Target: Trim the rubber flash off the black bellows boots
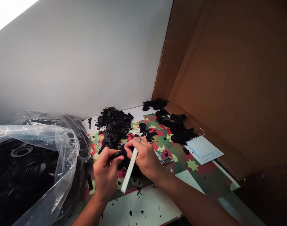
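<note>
My left hand [104, 172] is closed round a small black rubber-like part [119, 153], thumb on top and fingers curled underneath. My right hand [145, 157] grips a flat white stick-like tool [129, 172], whose plain end slants down toward me; its working end is hidden by the fingers. The right fingertips meet the near end of the black part, so both hands are close together above the patterned sheet. Just beyond them lies a heap of thin black scraps [115, 124]. A small round black piece [142, 126] sits right of that heap.
On the left, a clear plastic bag [65, 157] holds many ribbed black parts [23, 166]. More black parts [178, 127] lie along the cardboard wall [228, 78]. A printed white card [204, 150] and a metal tool [167, 161] lie on the camouflage-patterned sheet [204, 179].
</note>
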Tool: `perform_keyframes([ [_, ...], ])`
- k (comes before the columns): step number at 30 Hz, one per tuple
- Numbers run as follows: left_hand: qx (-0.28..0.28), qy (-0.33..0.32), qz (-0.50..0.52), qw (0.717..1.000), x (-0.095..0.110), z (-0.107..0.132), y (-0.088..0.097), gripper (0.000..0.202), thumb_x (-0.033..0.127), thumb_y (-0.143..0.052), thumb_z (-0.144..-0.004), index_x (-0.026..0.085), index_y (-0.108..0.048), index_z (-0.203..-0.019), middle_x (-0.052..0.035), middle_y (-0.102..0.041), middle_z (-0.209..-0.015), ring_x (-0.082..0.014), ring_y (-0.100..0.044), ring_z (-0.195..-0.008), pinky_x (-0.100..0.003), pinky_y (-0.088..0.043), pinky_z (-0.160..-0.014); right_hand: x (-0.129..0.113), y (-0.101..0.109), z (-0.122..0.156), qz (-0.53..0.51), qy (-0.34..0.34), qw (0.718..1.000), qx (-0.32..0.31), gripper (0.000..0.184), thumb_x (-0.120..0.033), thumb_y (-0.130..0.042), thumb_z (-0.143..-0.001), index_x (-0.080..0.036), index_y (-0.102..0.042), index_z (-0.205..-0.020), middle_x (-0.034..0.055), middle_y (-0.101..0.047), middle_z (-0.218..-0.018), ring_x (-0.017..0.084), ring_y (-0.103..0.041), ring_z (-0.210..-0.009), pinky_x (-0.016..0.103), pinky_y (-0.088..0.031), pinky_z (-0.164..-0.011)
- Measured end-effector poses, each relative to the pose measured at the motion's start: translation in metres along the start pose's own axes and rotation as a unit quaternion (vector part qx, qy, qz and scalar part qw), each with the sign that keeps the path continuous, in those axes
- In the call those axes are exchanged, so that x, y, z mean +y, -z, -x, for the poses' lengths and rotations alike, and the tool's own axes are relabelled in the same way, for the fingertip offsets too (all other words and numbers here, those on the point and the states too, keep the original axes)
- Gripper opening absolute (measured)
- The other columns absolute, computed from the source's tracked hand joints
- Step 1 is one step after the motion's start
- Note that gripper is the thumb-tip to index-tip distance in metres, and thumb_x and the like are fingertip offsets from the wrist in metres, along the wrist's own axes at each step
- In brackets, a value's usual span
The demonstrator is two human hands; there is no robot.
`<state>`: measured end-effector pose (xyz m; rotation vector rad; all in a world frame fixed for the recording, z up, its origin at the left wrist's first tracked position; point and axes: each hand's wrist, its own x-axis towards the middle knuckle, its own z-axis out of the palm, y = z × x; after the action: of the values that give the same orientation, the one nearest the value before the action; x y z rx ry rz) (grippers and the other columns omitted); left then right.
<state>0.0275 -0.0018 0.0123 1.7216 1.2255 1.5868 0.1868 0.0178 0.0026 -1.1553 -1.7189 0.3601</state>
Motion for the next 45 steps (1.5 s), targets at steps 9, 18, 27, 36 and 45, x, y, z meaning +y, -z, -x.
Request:
perform_keyframes([
  [9, -0.034, 0.178, 0.291, 0.939, 0.011, -0.015, 0.0, 0.042, 0.058, -0.083, -0.073, 0.018, -0.078, -0.085, -0.0013, -0.066, -0.067, -0.0102, -0.058, -0.053, -0.019, -0.047, -0.05, 0.034, 0.021, -0.019, -0.047, -0.144, 0.986, -0.07, 0.011, -0.018, -0.065, -0.08, -0.022, -0.071, -0.071, 0.0001, -0.075, -0.068, 0.017, -0.065, -0.06, 0.026, -0.046, -0.059],
  [18, -0.04, 0.206, 0.293, 0.933, 0.001, -0.009, -0.001, 0.04, 0.051, -0.087, -0.072, 0.019, -0.078, -0.094, -0.0011, -0.067, -0.071, -0.0099, -0.059, -0.058, -0.018, -0.047, -0.055, 0.01, 0.031, -0.013, -0.15, -0.144, 0.978, -0.027, 0.023, -0.034, -0.054, -0.09, -0.021, -0.072, -0.082, 0.003, -0.072, -0.074, 0.018, -0.063, -0.066, 0.029, -0.047, -0.064],
  [27, -0.064, 0.188, 0.251, 0.947, -0.004, -0.005, 0.001, 0.036, 0.047, -0.086, -0.075, 0.021, -0.077, -0.098, -0.0014, -0.067, -0.078, -0.0116, -0.059, -0.064, -0.02, -0.048, -0.059, -0.013, 0.024, -0.001, -0.149, -0.109, 0.98, -0.069, 0.028, -0.044, -0.063, -0.093, -0.024, -0.075, -0.078, 0.0009, -0.069, -0.068, 0.02, -0.059, -0.072, 0.034, -0.045, -0.078],
  [36, -0.067, 0.174, 0.188, 0.964, 0.008, -0.006, -0.004, 0.032, 0.043, -0.088, -0.07, 0.021, -0.082, -0.093, -0.0035, -0.069, -0.079, -0.0181, -0.062, -0.074, -0.025, -0.051, -0.065, -0.013, 0.024, 0.002, -0.154, -0.125, 0.979, -0.035, 0.021, -0.035, -0.056, -0.094, -0.023, -0.072, -0.087, 0.0015, -0.069, -0.075, 0.019, -0.06, -0.073, 0.032, -0.045, -0.07],
  [45, -0.063, 0.125, 0.114, 0.984, 0.007, -0.004, 0.0, 0.025, 0.032, -0.088, -0.072, 0.026, -0.084, -0.096, -0.0014, -0.064, -0.078, -0.0163, -0.057, -0.071, -0.024, -0.048, -0.062, -0.014, 0.025, 0.004, -0.134, -0.127, 0.983, -0.002, 0.014, -0.028, -0.057, -0.09, -0.024, -0.07, -0.086, 0.002, -0.068, -0.075, 0.02, -0.061, -0.076, 0.031, -0.047, -0.068],
])
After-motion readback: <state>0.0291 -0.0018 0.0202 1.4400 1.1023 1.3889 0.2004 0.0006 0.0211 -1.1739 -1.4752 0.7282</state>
